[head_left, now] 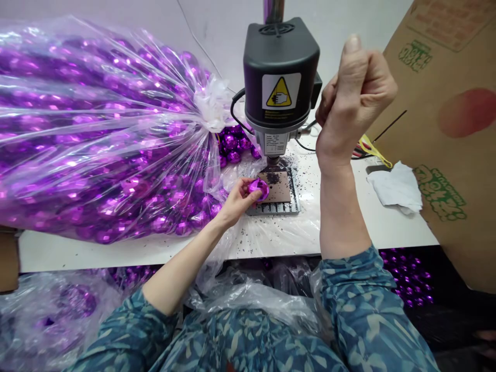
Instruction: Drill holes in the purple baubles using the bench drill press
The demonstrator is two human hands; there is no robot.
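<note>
The person's left hand [237, 199] is pinching a small shiny purple faceted ball [259, 188] between thumb and fingertips, holding it at the near left edge of the brown metal plate [279, 187] that is sitting on a slotted grey base [276, 207] under the machine. The ball is lying just over the plate's edge, below and slightly left of the short spindle coming down from the dark grey bench press head [281, 72], which is carrying a yellow hand-warning sticker [279, 93].

The right hand [354, 95] is raised to the right of the machine head, its fingers curled tightly into a fist with the thumb on top, gripping a lever that is almost wholly hidden inside the fist.

A large clear plastic bag full of purple faceted balls [101, 134], tied at its neck, is lying across the left of the white table [387, 227]. Dark specks are scattered around the base. A crumpled white cloth [396, 187] is resting on the table to the right, just beside a tilted brown cardboard box [453, 129] with green print. More purple balls [406, 281] are showing under the table at the near right.
</note>
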